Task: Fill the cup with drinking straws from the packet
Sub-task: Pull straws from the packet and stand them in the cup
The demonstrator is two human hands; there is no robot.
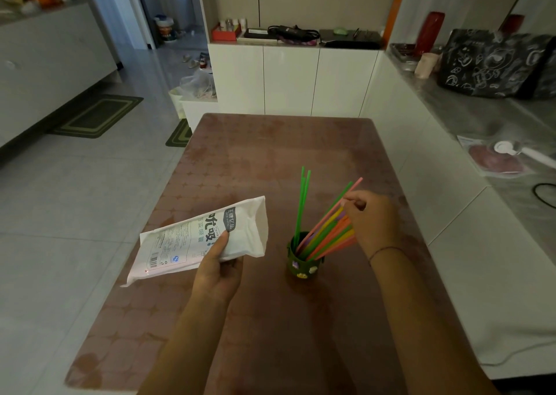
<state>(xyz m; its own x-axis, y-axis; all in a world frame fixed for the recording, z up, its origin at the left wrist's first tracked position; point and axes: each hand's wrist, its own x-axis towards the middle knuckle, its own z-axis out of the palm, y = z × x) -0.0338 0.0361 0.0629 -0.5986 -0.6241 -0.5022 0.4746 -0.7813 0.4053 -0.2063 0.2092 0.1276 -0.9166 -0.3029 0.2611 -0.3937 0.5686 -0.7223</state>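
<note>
Room: kitchen-type space, white cabinets behind, pale tile floor at left, brown patterned tabletop in front of you.
Cup: small dark green cup stands upright on the tabletop, about mid-depth, toward the right edge.
Straws: many coloured straws already sit in the cup. A few green ones stand near upright; the rest fan out, leaning right.
Packet: white printed packet is held off the surface over the left edge of the tabletop, open mouth turned toward the cup, far end past the edge.
Progress: looks mostly done. The cup is well stocked and the packet looks flat and limp near its mouth. You can't tell whether any straws remain inside.
Left to do: judge it as settling the leaning bundle into the cup, then emptying any leftovers from the packet.
Left hand: your left hand grips the packet near its mouth end, thumb on top and fingers curled beneath.
Right hand: your right hand is on the upper part of the leaning straws, fingers curled in and closed on them, tips pinching at a pink straw.
Contact: neither hand touches the cup itself.
</note>
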